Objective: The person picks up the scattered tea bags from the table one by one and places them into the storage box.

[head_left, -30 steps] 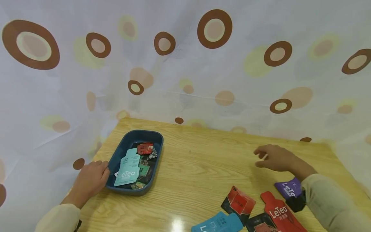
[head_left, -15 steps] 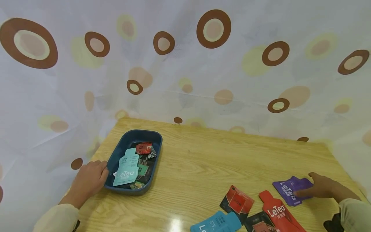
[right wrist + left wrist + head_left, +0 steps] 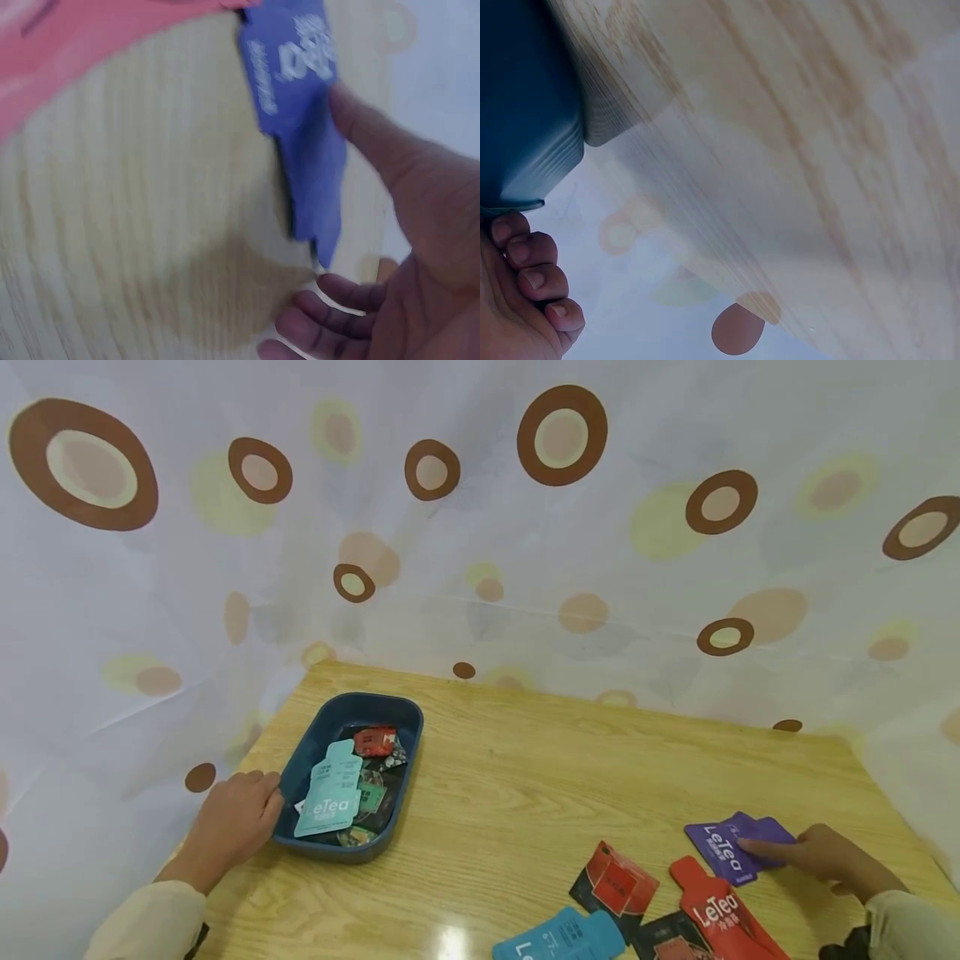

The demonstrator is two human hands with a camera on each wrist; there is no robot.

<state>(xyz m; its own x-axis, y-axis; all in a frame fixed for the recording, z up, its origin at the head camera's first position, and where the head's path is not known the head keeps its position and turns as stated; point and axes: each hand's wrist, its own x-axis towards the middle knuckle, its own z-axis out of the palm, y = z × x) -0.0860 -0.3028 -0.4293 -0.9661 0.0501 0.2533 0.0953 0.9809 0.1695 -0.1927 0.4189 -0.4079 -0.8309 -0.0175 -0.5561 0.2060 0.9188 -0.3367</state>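
Observation:
On the left of the head view, my left hand (image 3: 238, 817) grips the near-left rim of a dark blue plastic basin (image 3: 408, 793). Its curled fingers (image 3: 544, 281) show beneath that rim in the left wrist view. Flat sachets lie inside, a pale turquoise LeTea pouch (image 3: 330, 793) on top. At the right, my right hand (image 3: 832, 860) pinches a purple LeTea pouch (image 3: 723, 847), thumb across its upper face. The pouch (image 3: 307, 150) looks creased in the right wrist view, where the other fingers curl loosely below it. Just in front lies a red LeTea pouch (image 3: 720, 906).
Near the front of the wooden table (image 3: 510, 777) lie a red-and-black sachet (image 3: 615, 885), a blue pouch (image 3: 562, 935) and a black sachet (image 3: 675, 937), partly overlapping. A dotted white cloth (image 3: 480, 543) hangs behind and along the sides.
My right hand has come down and toward me onto the purple pouch, and the pouch has since shifted a little left with it. My left hand stays on the basin.

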